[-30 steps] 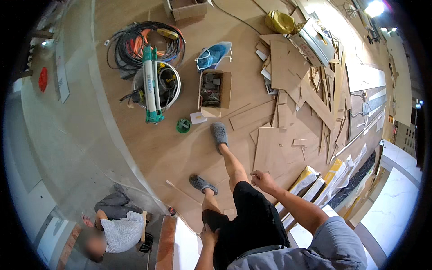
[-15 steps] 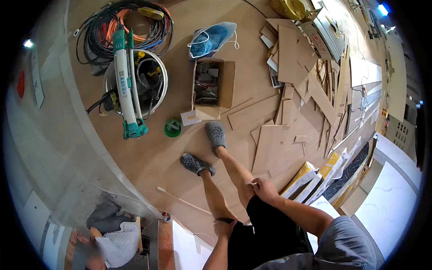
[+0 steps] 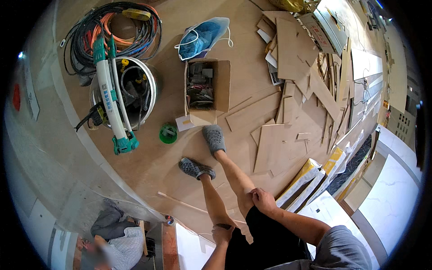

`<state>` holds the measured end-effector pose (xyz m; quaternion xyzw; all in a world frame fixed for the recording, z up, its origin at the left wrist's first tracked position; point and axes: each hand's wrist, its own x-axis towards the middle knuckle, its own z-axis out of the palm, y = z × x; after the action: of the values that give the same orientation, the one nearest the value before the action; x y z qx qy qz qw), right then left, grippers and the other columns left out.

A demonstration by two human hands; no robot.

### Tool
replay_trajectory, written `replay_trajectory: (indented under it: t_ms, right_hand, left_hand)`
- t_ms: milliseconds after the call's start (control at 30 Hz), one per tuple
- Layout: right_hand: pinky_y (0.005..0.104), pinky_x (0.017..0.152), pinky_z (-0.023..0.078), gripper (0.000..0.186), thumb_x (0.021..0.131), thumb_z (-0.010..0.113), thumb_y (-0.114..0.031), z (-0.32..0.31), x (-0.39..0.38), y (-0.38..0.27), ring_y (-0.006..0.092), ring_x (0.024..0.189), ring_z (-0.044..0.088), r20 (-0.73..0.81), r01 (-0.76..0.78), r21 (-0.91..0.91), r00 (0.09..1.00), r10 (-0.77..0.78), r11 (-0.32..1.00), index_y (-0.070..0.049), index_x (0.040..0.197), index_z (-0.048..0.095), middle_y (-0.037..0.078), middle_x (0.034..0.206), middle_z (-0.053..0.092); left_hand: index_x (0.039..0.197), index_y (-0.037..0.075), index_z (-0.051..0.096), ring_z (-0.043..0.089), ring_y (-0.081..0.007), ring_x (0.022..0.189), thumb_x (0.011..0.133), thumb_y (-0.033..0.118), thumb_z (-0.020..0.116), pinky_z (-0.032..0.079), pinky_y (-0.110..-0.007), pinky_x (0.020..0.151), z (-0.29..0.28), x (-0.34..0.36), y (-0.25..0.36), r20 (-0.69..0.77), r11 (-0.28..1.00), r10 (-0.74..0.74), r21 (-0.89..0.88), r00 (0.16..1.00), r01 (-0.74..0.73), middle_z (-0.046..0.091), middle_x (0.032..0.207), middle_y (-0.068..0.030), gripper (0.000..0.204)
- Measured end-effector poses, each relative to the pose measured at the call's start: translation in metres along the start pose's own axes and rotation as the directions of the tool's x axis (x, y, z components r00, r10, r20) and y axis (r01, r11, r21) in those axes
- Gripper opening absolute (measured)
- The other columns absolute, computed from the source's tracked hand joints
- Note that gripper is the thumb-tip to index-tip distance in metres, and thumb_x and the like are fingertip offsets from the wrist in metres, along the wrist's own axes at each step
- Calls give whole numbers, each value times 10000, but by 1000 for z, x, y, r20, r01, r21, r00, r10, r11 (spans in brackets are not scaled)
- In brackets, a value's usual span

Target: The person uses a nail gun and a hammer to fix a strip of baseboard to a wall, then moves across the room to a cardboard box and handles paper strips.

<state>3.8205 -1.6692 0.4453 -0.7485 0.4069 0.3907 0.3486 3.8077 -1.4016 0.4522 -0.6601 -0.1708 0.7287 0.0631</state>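
Both hands rest at my knees, over black shorts (image 3: 265, 238). My right hand (image 3: 264, 201) lies at the right knee near the hem, its fingers curled in; whatever they pinch is hidden. At the left knee, my left hand (image 3: 222, 235) is closed beside a narrow dark edge, which may be the shorts or a small thing. Ahead are my feet in grey clogs (image 3: 213, 139). Near them stand an open cardboard box (image 3: 223, 85) of small dark packets and a green round tub (image 3: 168, 133).
Left, a white bucket (image 3: 150, 110) holds tools, with a green-and-white long tool (image 3: 108, 92) across it. Behind lie coiled cables (image 3: 155, 33) and a blue mask-like bag (image 3: 207, 38). Cut boards (image 3: 288, 49) pile up right, near wrapped packages (image 3: 299, 180). Another person (image 3: 126, 245) sits lower left.
The view has shifted slightly, so the bucket, cables and box sit a little further left. My hands stay at my knees. The other person's head has moved slightly.
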Motion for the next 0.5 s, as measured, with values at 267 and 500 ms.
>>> replay_trajectory:
  t_ms: [267,500]
  right_hand:
    - [519,801,530,198,950,561,-225,-4,5,-10,428,912,663,-6,-53,72,999,53,996,-93,1049,671,213,990,690]
    - [539,767,521,251,953,545,-260,-24,100,-43,462,895,653,131,23,-10,991,-21,1000,-97,1109,655,230,985,691]
  left_hand:
    - [1328,-144,392,617,-408,1148,676,648,820,532,-418,976,-13,-1,5,-34,999,-1,47,999,3,582,1224,-315,1111]
    - [1242,-128,471,629,-400,1096,638,595,869,536,-423,937,-11,-2,2,-139,997,69,29,988,-66,599,1192,-287,1023]
